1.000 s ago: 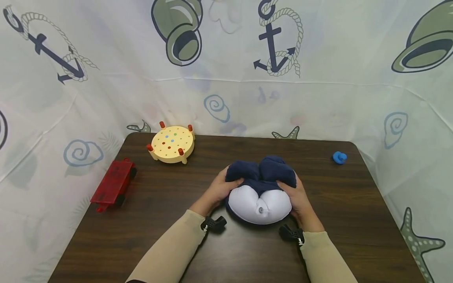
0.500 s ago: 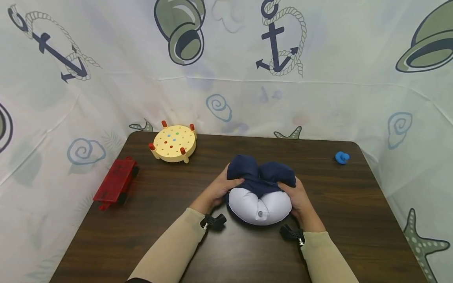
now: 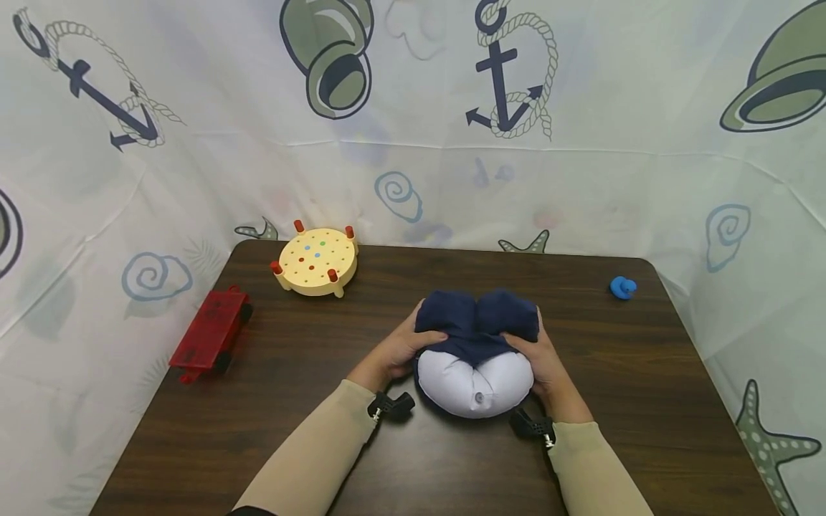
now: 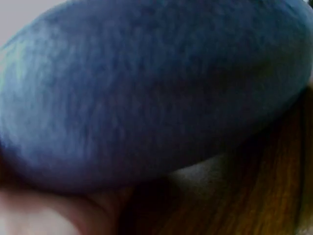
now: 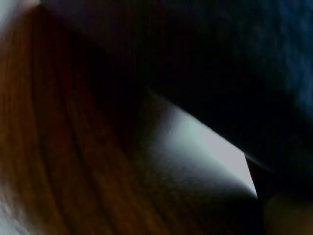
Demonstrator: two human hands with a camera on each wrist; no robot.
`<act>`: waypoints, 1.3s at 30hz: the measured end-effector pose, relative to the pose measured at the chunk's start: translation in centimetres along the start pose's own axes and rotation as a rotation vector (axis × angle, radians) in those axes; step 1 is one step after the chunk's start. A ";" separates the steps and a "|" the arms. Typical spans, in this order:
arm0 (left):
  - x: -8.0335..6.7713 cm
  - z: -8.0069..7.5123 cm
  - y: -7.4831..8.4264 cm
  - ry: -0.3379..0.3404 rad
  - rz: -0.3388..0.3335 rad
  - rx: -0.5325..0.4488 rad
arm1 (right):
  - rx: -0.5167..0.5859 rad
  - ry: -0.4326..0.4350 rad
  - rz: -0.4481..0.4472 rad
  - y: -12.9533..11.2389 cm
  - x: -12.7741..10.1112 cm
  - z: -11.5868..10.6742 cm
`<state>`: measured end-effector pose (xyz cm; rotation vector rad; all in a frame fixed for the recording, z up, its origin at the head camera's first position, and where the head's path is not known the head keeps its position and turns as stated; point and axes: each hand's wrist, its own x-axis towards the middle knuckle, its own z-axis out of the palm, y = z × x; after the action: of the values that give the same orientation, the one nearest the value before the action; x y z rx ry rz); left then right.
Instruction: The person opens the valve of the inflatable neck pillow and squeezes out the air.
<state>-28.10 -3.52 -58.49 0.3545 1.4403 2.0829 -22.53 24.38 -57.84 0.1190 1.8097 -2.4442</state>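
Note:
A neck pillow [image 3: 476, 351], navy on one side and white on the other, lies folded at the middle of the dark wooden table [image 3: 323, 430]. Its two navy ends are bent over the white part, which shows a small valve [image 3: 479, 396] facing me. My left hand [image 3: 395, 350] grips the pillow's left side and my right hand [image 3: 547, 362] grips its right side, thumbs on the navy ends. The left wrist view is filled with blurred navy fabric [image 4: 146, 93] above the table. In the right wrist view, dark navy fabric [image 5: 220, 73] and a white patch [image 5: 195, 147] show.
A round yellow peg board [image 3: 316, 261] with red pegs stands at the back left. A red toy wagon [image 3: 209, 335] hangs at the table's left edge. A small blue toy [image 3: 622, 287] sits at the back right. A printed curtain surrounds the table.
The navy ends, the left one lifted half a second ago, now sit lower and flatter over the white part. Both hands keep their grip at the pillow's sides.

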 end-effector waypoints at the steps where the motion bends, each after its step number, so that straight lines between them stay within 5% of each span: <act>1: 0.0 0.1 0.0 0.003 0.006 -0.003 | -0.003 0.001 0.006 0.0 0.0 0.0; 8: 0.0 0.5 -0.2 0.071 0.050 0.012 | 0.055 0.002 0.041 0.1 -0.1 -0.4; 16: 0.0 0.7 -0.2 0.088 -0.003 -0.044 | 0.127 0.006 0.000 0.1 -0.3 -0.4; 28: -0.1 0.7 0.1 0.105 -0.014 -0.159 | 0.114 -0.020 0.028 0.1 0.0 -0.4; 39: 0.4 0.6 -0.1 0.171 -0.024 -0.141 | 0.110 -0.015 -0.001 0.2 -0.1 -0.4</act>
<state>-28.08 -2.86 -58.39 0.1052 1.3747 2.2252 -22.37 24.73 -58.10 0.1070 1.6692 -2.5381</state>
